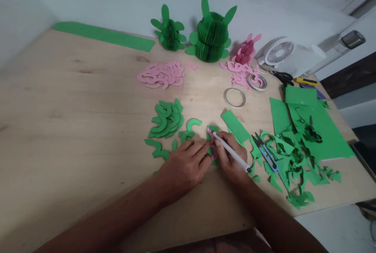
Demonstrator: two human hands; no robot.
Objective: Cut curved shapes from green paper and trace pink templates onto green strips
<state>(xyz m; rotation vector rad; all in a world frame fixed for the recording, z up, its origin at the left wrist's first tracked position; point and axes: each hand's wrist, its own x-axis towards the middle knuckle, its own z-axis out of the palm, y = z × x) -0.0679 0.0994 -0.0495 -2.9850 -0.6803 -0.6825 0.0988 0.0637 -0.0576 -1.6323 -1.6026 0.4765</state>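
Note:
My right hand (232, 163) grips a white pen (235, 154), its tip end at a pink curved paper template (214, 152). The template lies on a small piece of green paper (216, 162), partly covered by my fingers. My left hand (185, 163) rests flat, fingers stretched out, the fingertips pressing at the template's left side. Just beyond the left hand are loose green curved cutouts (192, 123) and a pile of similar green pieces (167, 118). A green paper strip (235, 124) lies above my right hand.
Blue thread snips (268, 157) lie among green scraps (293, 167) on the right. Green sheets (335, 135), black scissors (282, 76), a yellow cutter (306, 81) and tape rolls (257, 82) sit beyond. Pink cutouts (161, 74), paper honeycomb figures (212, 35) and a fan (279, 51) stand along the back.

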